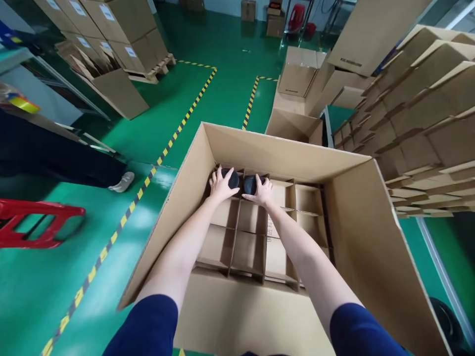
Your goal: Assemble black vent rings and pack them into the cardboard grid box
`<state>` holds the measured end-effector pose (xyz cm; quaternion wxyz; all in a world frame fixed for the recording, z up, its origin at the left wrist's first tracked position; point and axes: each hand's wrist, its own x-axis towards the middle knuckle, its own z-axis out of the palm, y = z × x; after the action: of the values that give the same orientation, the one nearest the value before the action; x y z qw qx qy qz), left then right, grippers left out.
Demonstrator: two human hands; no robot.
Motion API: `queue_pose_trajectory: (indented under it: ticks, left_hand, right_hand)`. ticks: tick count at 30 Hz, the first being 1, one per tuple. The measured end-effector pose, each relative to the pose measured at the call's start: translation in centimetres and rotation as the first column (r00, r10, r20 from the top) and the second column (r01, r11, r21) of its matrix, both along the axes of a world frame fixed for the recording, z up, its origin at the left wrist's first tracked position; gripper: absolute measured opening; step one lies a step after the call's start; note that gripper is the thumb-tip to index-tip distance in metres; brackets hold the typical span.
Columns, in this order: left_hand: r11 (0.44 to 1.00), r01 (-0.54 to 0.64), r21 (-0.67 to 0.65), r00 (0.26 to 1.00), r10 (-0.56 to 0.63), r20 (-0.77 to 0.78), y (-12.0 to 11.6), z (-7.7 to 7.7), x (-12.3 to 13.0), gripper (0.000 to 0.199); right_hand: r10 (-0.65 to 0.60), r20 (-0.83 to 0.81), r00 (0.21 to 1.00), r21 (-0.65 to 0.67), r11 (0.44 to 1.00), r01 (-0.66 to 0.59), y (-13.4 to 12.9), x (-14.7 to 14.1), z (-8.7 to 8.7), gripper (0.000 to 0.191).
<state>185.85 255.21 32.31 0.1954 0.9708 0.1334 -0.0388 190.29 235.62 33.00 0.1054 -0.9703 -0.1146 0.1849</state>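
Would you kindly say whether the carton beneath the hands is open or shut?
Open: the carton shows its dividers from above, and the left hand and right hand reach inside.

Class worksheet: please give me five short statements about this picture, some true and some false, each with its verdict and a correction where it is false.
1. The left hand has its fingers on a dark round object. True.
2. The right hand is outside the large carton. False: it is inside, at a second dark round object.
3. Cardboard dividers split the carton's inside into compartments. True.
4. The floor is brown. False: it is green.
5. The striped tape running past the carton's left side is yellow and dark. True.
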Motion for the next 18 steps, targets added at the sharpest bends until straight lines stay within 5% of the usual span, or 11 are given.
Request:
queue_pose_trajectory:
  ticks: [5, 10, 14, 18]
  left_hand:
    - [0.996, 0.072, 0.060, 0.997, -0.074, 0.020, 0.2, -3.1, -0.9, 0.077]
    - [0.989, 0.141, 0.055, 0.990, -0.142, 0.016, 0.3, -2.3, -1.0, 0.076]
    - [0.911, 0.364, -0.195, 0.931, -0.351, 0.097, -8.0, -1.0, -2.4, 0.080]
    - [0.610, 0.678, -0.410, 0.728, -0.637, 0.255, -20.0, 0.3, -6.2, 0.065]
  right_hand:
    - [0.073, 0.051, 0.996, -0.065, 0.995, -0.070, -0.1, -1.0, -2.7, 0.081]
    - [-0.004, 0.025, 1.000, 0.027, 1.000, 0.004, 0.6, 0.2, -2.1, 0.079]
    - [0.005, 0.143, 0.990, 0.166, 0.986, -0.029, 0.5, -3.0, 0.9, 0.078]
    - [0.128, 0.362, 0.923, 0.020, 0.989, -0.145, -1.2, -8.1, 0.8, 0.066]
